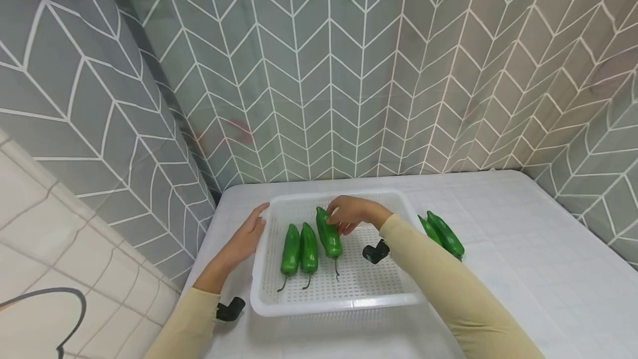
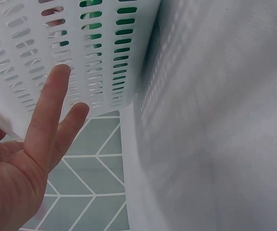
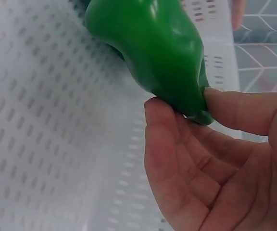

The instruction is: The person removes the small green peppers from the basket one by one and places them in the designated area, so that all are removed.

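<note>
Glossy green, smooth and tapered, a long pepper [image 1: 329,242] is pinched by the right hand [image 1: 350,212] over a white-clothed table [image 1: 513,259] before grey chevron-patterned fabric [image 1: 344,71], in a perforated white plastic basket [image 1: 329,307] holding two similar peppers [image 1: 308,251], its left side touched by the straight-fingered left hand [image 1: 246,241], two more peppers [image 1: 446,235] lying rightward.

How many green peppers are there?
5: two peppers in the white basket, a third pepper there pinched by the right hand, two more peppers on the table, right of the basket. The sleeve may hide others.
</note>
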`<control>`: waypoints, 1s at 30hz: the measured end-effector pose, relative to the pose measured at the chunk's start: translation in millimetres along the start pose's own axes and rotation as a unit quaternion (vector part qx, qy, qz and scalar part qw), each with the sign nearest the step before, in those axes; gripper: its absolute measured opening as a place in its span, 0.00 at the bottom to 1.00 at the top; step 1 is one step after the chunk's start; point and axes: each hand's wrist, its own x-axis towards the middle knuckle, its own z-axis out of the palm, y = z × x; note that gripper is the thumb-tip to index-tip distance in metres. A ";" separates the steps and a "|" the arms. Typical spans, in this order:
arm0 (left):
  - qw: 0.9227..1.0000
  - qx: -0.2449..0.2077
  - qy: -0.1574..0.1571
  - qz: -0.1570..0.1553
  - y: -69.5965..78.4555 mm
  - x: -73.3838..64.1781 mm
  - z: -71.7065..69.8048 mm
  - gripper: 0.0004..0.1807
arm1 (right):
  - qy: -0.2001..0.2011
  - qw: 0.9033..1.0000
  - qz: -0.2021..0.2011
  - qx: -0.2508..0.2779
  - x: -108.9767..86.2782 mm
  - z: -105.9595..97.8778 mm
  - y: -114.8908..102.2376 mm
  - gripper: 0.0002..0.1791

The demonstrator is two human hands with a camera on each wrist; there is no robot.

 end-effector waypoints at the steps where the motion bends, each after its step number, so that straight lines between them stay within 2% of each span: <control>1: 1.000 0.000 0.000 -0.002 0.0 -0.6 0.4 0.28 | 0.001 1.000 -0.002 0.004 -1.6 -2.1 -0.3 0.20; 6: 1.000 -0.003 0.001 -0.002 1.3 -1.8 2.1 0.29 | 0.012 1.000 -0.011 0.016 -11.4 -15.3 0.4 0.22; 15: 1.000 -0.007 -0.005 0.004 0.9 -2.1 1.3 0.29 | 0.028 0.999 -0.032 0.029 -30.8 -34.5 2.6 0.21; 30: 1.000 -0.010 -0.007 0.006 2.7 -2.2 0.7 0.29 | 0.042 0.997 -0.052 0.044 -56.6 -64.5 20.8 0.24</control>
